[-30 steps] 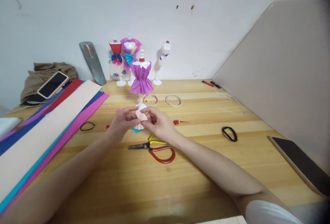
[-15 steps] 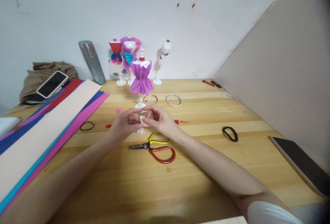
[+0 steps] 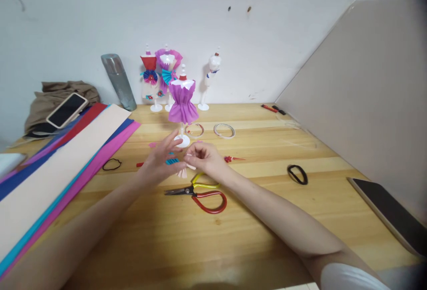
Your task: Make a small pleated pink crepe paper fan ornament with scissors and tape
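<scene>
A small pleated piece of pale pink paper [image 3: 182, 174] hangs low between my two hands. My right hand [image 3: 205, 159] is closed in a pinch on the paper's upper right part. Its fingers hide some of the folds. My left hand [image 3: 162, 159] has its fingers spread, with the thumb tip close to the paper; whether it touches, I cannot tell. Behind the left fingers lies a turquoise pleated strip [image 3: 172, 161], partly covered. Scissors [image 3: 187, 191] with one yellow and one red handle lie just below the hands.
A small dress form in purple paper [image 3: 183, 103] stands behind my hands, with several others along the wall. Tape rolls [image 3: 224, 130] lie nearby. Long coloured paper sheets [image 3: 63, 165], a bottle [image 3: 119, 81] and a phone [image 3: 67, 110] are left; a dark tablet-like device [image 3: 383, 210] is right.
My left fingers have lifted and spread away from the pleated paper. My right hand keeps its pinch, and the paper has tilted. The turquoise strip behind now shows more.
</scene>
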`<act>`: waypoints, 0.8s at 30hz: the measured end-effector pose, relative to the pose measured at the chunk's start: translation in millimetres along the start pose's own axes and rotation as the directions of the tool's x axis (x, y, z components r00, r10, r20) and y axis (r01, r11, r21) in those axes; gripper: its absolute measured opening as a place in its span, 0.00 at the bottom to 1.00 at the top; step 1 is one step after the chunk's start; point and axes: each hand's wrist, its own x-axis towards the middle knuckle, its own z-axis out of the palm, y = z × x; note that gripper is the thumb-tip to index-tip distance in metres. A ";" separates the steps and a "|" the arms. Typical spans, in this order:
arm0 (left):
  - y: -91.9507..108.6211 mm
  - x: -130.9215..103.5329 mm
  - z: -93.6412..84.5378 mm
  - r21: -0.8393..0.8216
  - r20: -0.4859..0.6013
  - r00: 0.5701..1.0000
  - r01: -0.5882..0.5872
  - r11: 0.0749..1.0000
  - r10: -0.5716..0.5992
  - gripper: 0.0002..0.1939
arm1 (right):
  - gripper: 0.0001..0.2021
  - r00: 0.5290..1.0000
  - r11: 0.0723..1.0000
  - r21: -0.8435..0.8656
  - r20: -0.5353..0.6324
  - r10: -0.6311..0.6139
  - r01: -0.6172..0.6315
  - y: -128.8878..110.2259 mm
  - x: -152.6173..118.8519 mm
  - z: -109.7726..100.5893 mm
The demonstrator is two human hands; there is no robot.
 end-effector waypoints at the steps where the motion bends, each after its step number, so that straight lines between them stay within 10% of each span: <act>1: 1.4 0.4 -1.3 -0.068 -0.020 1.000 0.010 0.998 -0.012 0.44 | 0.14 0.999 1.000 0.014 -0.034 -0.012 0.013 -0.9 0.4 -0.5; 8: 2.2 -0.9 6.5 -0.298 -0.009 0.979 0.191 0.935 -0.203 0.23 | 0.12 0.971 0.993 0.061 -0.222 -0.088 0.104 -1.7 0.3 -1.8; 24: 8.3 -3.6 13.6 -0.152 -0.137 0.983 0.099 0.983 -0.121 0.13 | 0.09 0.991 0.996 0.032 -0.108 -0.077 0.081 2.6 -3.8 4.1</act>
